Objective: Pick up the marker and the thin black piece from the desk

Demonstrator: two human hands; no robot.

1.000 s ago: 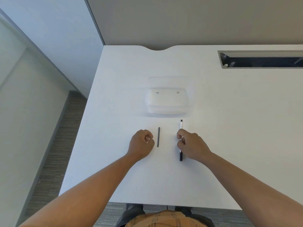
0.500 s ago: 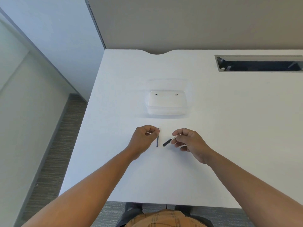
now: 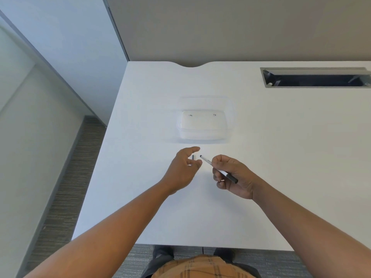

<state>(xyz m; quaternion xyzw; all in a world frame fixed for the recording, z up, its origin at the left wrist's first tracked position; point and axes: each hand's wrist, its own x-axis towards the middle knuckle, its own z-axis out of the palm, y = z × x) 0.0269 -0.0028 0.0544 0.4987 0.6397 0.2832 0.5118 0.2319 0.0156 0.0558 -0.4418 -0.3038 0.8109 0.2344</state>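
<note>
My right hand (image 3: 232, 176) grips a white pen (image 3: 208, 162) with a dark rear end, held above the white table (image 3: 271, 177) with its tip pointing up-left. My left hand (image 3: 183, 169) hovers just left of the pen tip, thumb and fingers spread and relaxed. A thin dark stick (image 3: 193, 157), perhaps the pen's cap or refill, shows between the left thumb and fingers; most of it is hidden by the hand, and I cannot tell whether the fingers touch it.
A clear plastic container (image 3: 204, 135) sits on the table just beyond the hands. A dark rectangular cable slot (image 3: 315, 78) opens at the back right. The table's left edge drops to grey carpet (image 3: 66, 177), and a partition wall stands behind.
My right hand lifted the pen off the table and turned it so the tip points up-left. My left hand uncurled from a fist and moved over the dark stick.
</note>
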